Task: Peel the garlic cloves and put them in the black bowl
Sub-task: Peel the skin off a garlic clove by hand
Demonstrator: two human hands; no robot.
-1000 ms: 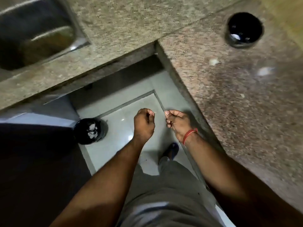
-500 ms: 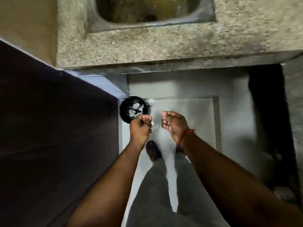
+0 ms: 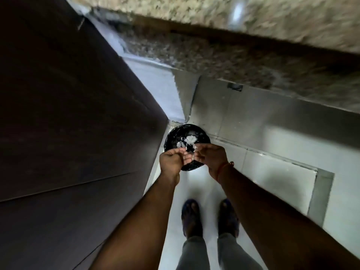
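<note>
A small pale fragment (image 3: 192, 157), either garlic skin or part of a clove, sits between the fingertips of both hands; the blur prevents telling which. It is judged light, papery and easily dropped, best pinched at its edge with fingertips rather than squeezed. The left hand (image 3: 172, 161) has fingers curled inward toward the piece, and the right hand (image 3: 209, 156) likewise pinches at it; a red thread (image 3: 224, 168) circles the right wrist. Both hands hover above a black lined bin (image 3: 175, 136) standing on the floor beside the dark cabinet (image 3: 68, 133), with white peel scraps (image 3: 190, 140) lying inside. The black bowl named in the task is not in view. The granite desk (image 3: 253, 36) edge runs across the top, blurred.
</note>
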